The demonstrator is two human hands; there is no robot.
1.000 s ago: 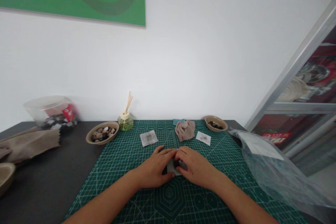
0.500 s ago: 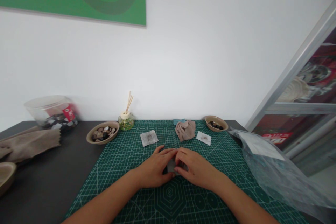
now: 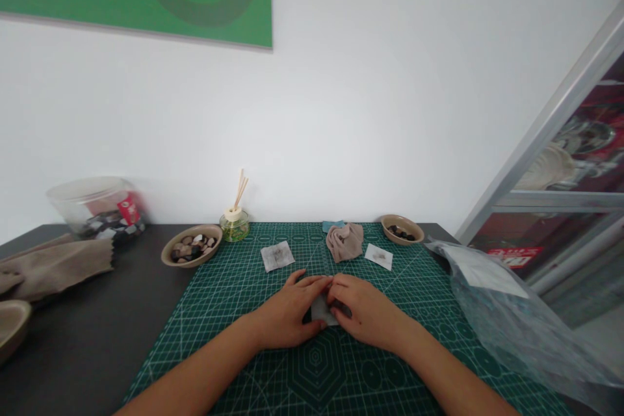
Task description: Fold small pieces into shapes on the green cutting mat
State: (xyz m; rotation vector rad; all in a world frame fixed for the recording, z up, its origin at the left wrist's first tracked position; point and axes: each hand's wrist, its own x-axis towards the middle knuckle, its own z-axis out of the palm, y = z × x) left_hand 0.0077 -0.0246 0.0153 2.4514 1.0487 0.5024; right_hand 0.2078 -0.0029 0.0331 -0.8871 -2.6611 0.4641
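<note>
Right, the left hand [image 3: 290,315] has its fingers wide apart, thumb on the near edge of a greyish sheet [image 3: 320,312], fingertips by its far edge, while the right hand [image 3: 363,309] arches over from three o'clock. Its fingers are curled and narrow; I cannot tell what, if anything, sits beneath them. Both sets of fingertips come together at the sheet's twelve o'clock, all on a green cutting mat [image 3: 234,312].

Outward now: a smudged white sheet [image 3: 277,256] lies between ten and eleven, another smudged sheet [image 3: 379,257] between one and two, and a crumpled pinkish cloth [image 3: 344,242] just past twelve. Further off, a bowl of mixed stones [image 3: 214,231] stands at ten, beside a reed diffuser [image 3: 234,226]; a bowl with dark stones [image 3: 414,229] sits beyond that one-to-two sheet. Clear plastic sprawls at three, a bag [image 3: 502,325] overlapping the mat, and brown fabric [image 3: 63,266] lies at nine on the dark worktop [image 3: 107,338].
</note>
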